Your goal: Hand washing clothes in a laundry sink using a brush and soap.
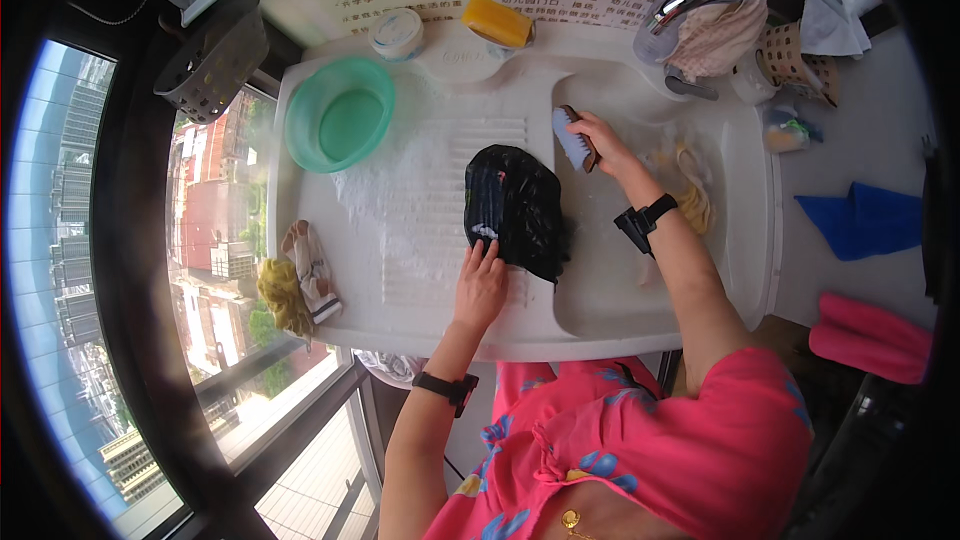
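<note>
A wet black garment point(534, 202) lies bunched on the ribbed washboard point(424, 240) of a white laundry sink, its right side hanging over the basin's edge. Near its lower left, a small patch of white foam shows. My left hand point(481, 286) rests flat with its fingertips on that lower edge. Above and to the right, my right hand point(604, 144) grips a scrub brush point(576, 138) with a brown back and pale bristles. The brush is apart from the garment, over the left part of the basin point(600, 300). Suds spread across the washboard's left side.
A green plastic basin point(352, 120) stands at the back left. Socks point(311, 270) and a yellow cloth point(285, 296) lie at the left rim. Yellowish fabric point(694, 195) sits in the sink basin. A chrome faucet point(686, 4) with a pinkish cloth point(720, 30) is behind it.
</note>
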The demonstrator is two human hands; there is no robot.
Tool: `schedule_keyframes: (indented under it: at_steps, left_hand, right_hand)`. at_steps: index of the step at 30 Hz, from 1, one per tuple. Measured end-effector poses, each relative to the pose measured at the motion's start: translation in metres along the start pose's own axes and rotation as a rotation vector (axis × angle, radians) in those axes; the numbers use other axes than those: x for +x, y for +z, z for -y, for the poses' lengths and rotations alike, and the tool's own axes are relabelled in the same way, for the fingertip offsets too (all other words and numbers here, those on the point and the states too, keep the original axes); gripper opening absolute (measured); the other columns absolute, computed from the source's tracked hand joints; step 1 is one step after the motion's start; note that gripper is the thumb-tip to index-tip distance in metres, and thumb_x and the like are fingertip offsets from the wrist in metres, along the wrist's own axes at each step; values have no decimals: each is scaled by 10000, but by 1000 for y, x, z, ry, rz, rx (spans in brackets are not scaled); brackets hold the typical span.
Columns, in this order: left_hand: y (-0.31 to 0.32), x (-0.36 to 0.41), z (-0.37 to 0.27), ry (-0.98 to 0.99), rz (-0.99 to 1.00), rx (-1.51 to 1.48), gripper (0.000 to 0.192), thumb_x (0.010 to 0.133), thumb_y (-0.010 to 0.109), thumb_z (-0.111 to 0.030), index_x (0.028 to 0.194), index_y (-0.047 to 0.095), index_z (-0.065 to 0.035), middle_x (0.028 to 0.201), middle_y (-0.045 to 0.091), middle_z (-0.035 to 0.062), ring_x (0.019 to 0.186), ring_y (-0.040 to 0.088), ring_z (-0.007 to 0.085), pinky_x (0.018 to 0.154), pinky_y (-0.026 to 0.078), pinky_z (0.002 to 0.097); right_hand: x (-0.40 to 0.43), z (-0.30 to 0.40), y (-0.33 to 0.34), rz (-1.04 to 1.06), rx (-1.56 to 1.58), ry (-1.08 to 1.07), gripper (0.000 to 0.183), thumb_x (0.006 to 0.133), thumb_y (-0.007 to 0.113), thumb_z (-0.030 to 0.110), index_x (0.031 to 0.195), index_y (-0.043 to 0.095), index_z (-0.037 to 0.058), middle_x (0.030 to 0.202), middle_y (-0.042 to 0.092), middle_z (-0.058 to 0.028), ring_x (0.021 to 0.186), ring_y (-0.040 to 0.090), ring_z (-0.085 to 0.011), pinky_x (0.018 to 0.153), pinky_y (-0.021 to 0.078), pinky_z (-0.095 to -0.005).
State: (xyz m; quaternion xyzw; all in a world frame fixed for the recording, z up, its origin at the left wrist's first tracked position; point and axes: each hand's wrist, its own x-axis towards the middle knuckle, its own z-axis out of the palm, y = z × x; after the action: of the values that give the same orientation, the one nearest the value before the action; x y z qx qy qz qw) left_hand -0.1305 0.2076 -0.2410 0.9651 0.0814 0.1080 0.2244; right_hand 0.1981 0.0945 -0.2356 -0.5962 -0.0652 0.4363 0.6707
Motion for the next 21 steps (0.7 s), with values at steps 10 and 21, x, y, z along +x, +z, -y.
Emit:
schedule_keyframes:
  at_steps: [10,21]
  left_hand:
    - [-3,3,-5,-37,29,5,155,823,568,-92,917,578,30,1252,551,195,1208,463,401,1061,328,486]
    - [0,1,-5,-46,-48,-8,112,787,600,-63,865,554,4,1229,565,192,1187,484,407,1032,365,497]
  right_hand:
    - [45,81,60,-464,-1221,-1092,416,768,649,161,1165,584,56,1243,492,-80,1049,528,-312,891,470,-415]
    - [100,115,71,-387,-1521,-832,392,791,583,169,1174,579,86,1271,470,-69,1060,517,-320,902,470,-416]
